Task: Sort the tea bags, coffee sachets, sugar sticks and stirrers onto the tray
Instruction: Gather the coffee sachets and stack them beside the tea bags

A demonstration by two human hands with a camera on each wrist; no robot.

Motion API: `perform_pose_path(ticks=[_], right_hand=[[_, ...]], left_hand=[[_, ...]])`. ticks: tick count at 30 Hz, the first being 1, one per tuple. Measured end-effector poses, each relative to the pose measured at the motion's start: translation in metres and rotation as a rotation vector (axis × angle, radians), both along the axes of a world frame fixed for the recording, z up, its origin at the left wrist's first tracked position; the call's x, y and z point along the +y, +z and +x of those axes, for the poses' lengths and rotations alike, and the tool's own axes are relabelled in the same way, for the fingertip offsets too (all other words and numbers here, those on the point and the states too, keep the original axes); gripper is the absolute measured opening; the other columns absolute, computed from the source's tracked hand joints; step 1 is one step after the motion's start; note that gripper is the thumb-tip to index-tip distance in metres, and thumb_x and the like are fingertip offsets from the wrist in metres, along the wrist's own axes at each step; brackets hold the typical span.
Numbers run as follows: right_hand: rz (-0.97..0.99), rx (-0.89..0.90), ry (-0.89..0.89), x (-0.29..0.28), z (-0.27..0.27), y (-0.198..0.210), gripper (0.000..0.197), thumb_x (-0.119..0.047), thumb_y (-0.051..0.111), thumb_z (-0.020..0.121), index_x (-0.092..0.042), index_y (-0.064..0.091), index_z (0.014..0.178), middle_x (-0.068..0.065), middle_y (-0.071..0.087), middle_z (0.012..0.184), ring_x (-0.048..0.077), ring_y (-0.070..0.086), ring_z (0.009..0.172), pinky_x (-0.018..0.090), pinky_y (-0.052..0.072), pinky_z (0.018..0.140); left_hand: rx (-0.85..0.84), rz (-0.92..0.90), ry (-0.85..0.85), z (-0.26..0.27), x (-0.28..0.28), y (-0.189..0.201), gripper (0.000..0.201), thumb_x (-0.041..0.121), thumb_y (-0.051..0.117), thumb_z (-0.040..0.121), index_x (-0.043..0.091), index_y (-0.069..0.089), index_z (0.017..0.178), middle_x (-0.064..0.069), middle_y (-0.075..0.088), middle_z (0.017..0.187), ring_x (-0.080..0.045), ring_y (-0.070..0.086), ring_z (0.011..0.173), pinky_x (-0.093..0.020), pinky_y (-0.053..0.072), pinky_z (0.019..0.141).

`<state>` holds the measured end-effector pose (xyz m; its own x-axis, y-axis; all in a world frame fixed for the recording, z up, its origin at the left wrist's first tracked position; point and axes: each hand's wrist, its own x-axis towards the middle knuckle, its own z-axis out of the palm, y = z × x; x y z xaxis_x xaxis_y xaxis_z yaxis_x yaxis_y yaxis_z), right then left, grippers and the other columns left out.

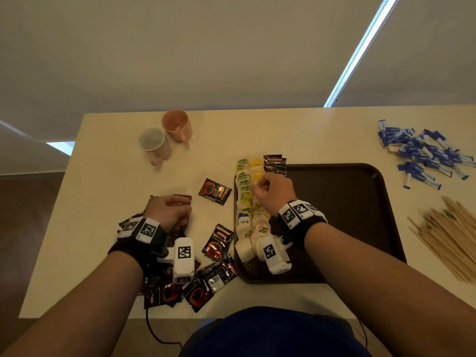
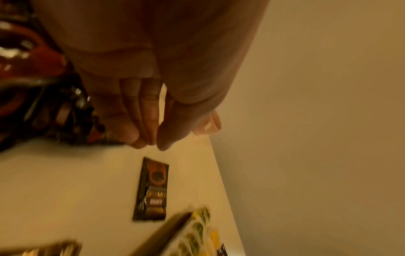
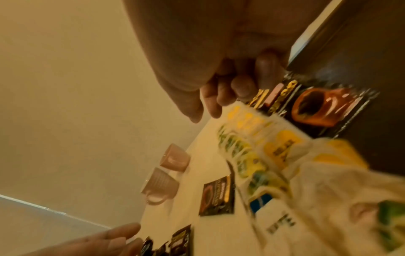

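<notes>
Tea bags [image 1: 246, 202] lie in two overlapping columns along the tray's [image 1: 360, 202] left edge, right under the right hand [image 1: 274, 194]. Right hand hovers over them, fingers curled loosely, nothing visibly held; in the right wrist view its fingertips [image 3: 243, 88] sit just above the yellow and green tags, blurred. Small stack of coffee sachets [image 1: 275, 163] sits just past the right hand's knuckles, at the tray's far left corner. One loose sachet [image 1: 215, 191] lies on the worktop [image 1: 116, 176] between the two hands. Left hand [image 1: 168, 211] is palm down over the sachet pile [image 1: 180, 279], which spreads from under the hand back toward its wrist. Left wrist view shows thumb and fingers brought together at the tips; cannot tell if they hold a sachet, blurry. Another sachet [image 1: 218, 242] lies just right of the left wrist. Two pink mugs [image 1: 166, 135] stand well beyond the left hand, near the worktop's far edge. Sugar sticks [image 1: 422, 153], blue and white, lie heaped on the worktop far right of the right hand, off the tray. Wooden stirrers [image 1: 448, 235] lie piled right of the tray, well apart from the right wrist.
</notes>
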<state>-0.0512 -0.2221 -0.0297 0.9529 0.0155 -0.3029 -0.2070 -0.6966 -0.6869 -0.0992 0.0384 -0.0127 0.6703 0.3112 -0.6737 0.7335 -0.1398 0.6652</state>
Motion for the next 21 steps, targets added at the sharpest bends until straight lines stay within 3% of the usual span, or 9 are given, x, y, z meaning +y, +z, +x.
perform_pose_path(ticks=[4, 6, 9, 12, 15, 18, 21], right_hand=[[0.031, 0.029, 0.114, 0.035, -0.007, 0.004, 0.023, -0.034, 0.066, 0.089, -0.014, 0.065, 0.077, -0.007, 0.054, 0.066, 0.01, 0.05, 0.064, 0.026, 0.043, 0.064], [0.012, 0.054, 0.179, 0.051, -0.012, 0.004, 0.023, -0.034, 0.065, 0.09, -0.013, 0.067, 0.083, -0.005, 0.055, 0.072, 0.012, 0.052, 0.07, 0.027, 0.042, 0.066], [-0.024, 0.077, 0.253, 0.075, -0.021, 0.0, 0.023, -0.034, 0.065, 0.09, -0.012, 0.069, 0.084, -0.003, 0.057, 0.077, 0.014, 0.055, 0.076, 0.026, 0.043, 0.069], [-0.046, 0.098, 0.287, 0.092, -0.029, -0.007, 0.023, -0.035, 0.065, 0.09, -0.014, 0.068, 0.082, -0.005, 0.055, 0.076, 0.013, 0.054, 0.076, 0.026, 0.042, 0.068], [-0.054, 0.141, 0.312, 0.105, -0.034, -0.012, 0.026, -0.037, 0.065, 0.09, -0.012, 0.07, 0.087, -0.004, 0.058, 0.078, 0.015, 0.057, 0.077, 0.027, 0.044, 0.067], [-0.064, 0.154, 0.31, 0.113, -0.036, -0.015, 0.027, -0.039, 0.065, 0.089, -0.012, 0.071, 0.088, -0.002, 0.061, 0.083, 0.017, 0.058, 0.08, 0.028, 0.046, 0.07], [-0.071, 0.167, 0.311, 0.117, -0.036, -0.016, 0.027, -0.038, 0.065, 0.09, -0.011, 0.071, 0.09, 0.0, 0.064, 0.086, 0.019, 0.061, 0.084, 0.03, 0.049, 0.072]], left_hand=[[-0.016, 0.261, -0.159, 0.008, 0.044, 0.006, 0.035, 0.004, 0.088, 0.067, 0.017, 0.072, 0.095, -0.008, 0.073, 0.102, -0.026, 0.069, 0.092, -0.044, 0.057, 0.088], [0.062, 0.407, -0.294, 0.013, 0.062, 0.005, 0.061, 0.016, 0.094, 0.061, 0.02, 0.065, 0.114, -0.007, 0.065, 0.118, -0.028, 0.063, 0.107, -0.043, 0.053, 0.094], [0.269, 0.627, -0.59, 0.016, 0.079, -0.006, 0.111, 0.039, 0.097, 0.053, 0.021, 0.037, 0.146, -0.012, 0.048, 0.142, -0.034, 0.049, 0.128, -0.046, 0.046, 0.104], [0.364, 0.633, -0.737, 0.016, 0.089, -0.025, 0.133, 0.047, 0.096, 0.049, 0.017, 0.02, 0.153, -0.012, 0.041, 0.149, -0.034, 0.044, 0.135, -0.046, 0.041, 0.109], [0.335, 0.584, -0.744, 0.018, 0.095, -0.038, 0.138, 0.047, 0.098, 0.041, 0.015, 0.022, 0.151, -0.01, 0.045, 0.146, -0.032, 0.047, 0.132, -0.047, 0.043, 0.108], [0.291, 0.616, -0.74, 0.025, 0.093, -0.04, 0.134, 0.044, 0.098, 0.045, 0.012, 0.022, 0.151, -0.012, 0.041, 0.147, -0.032, 0.042, 0.136, -0.047, 0.04, 0.11], [0.263, 0.568, -0.7, 0.029, 0.089, -0.038, 0.124, 0.037, 0.098, 0.049, 0.011, 0.028, 0.149, -0.011, 0.049, 0.143, -0.032, 0.049, 0.13, -0.043, 0.042, 0.108]])
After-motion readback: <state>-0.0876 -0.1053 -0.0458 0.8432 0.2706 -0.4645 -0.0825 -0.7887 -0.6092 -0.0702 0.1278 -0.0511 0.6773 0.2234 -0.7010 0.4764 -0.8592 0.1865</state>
